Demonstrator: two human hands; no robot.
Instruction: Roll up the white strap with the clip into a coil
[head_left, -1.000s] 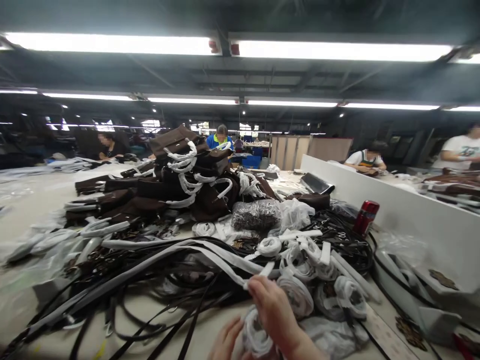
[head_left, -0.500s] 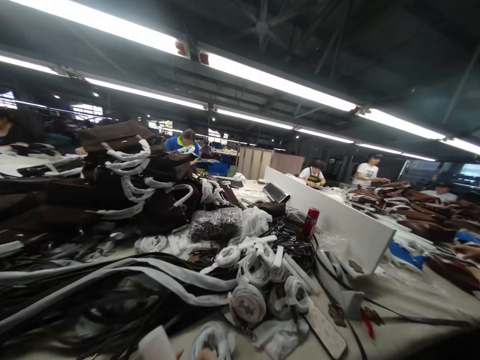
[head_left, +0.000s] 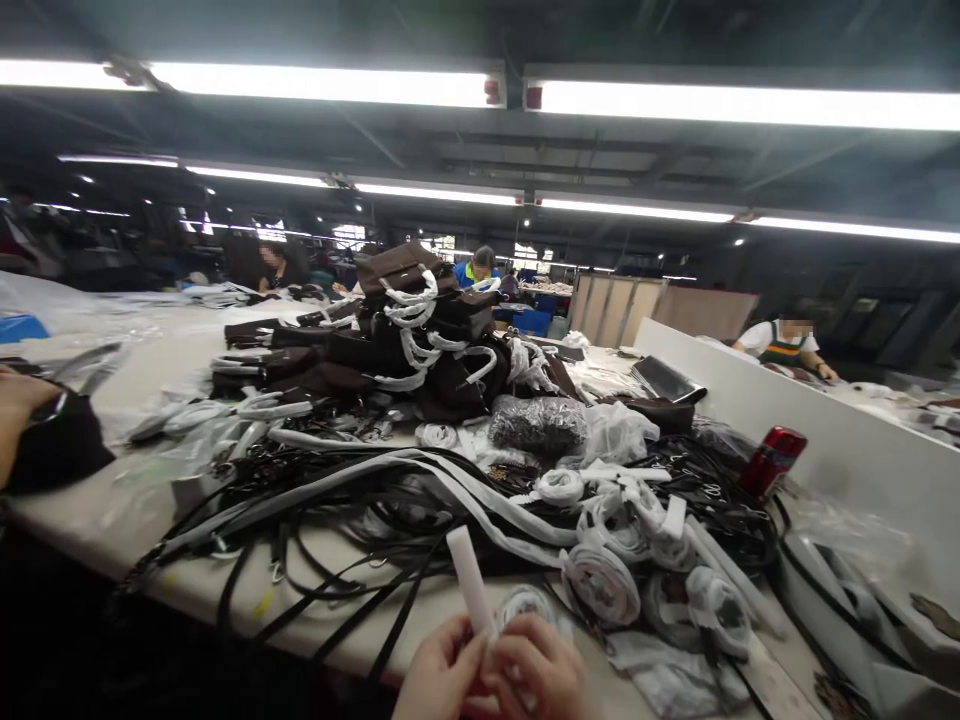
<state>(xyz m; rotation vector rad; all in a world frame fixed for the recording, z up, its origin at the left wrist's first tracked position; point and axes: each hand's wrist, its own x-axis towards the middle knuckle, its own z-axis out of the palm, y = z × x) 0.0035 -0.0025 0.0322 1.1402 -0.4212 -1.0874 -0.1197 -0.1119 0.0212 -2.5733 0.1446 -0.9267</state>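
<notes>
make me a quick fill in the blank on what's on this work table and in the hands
1. Both hands, the left hand and the right hand, pinch a strap end wrapped in ____ paper.
2. The shiny cylindrical can by the white divider wall is ____ in colour.
3. The piled leather bags with white-wrapped handles are dark ____.
4. The loose long straps tangled over the beige table edge are ____.

Missing words: white; red; brown; black

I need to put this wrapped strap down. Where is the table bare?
Bare table lies left of the brown bag pile. The near edge under the black straps is partly free. Around the white rolls, it is crowded.
</notes>
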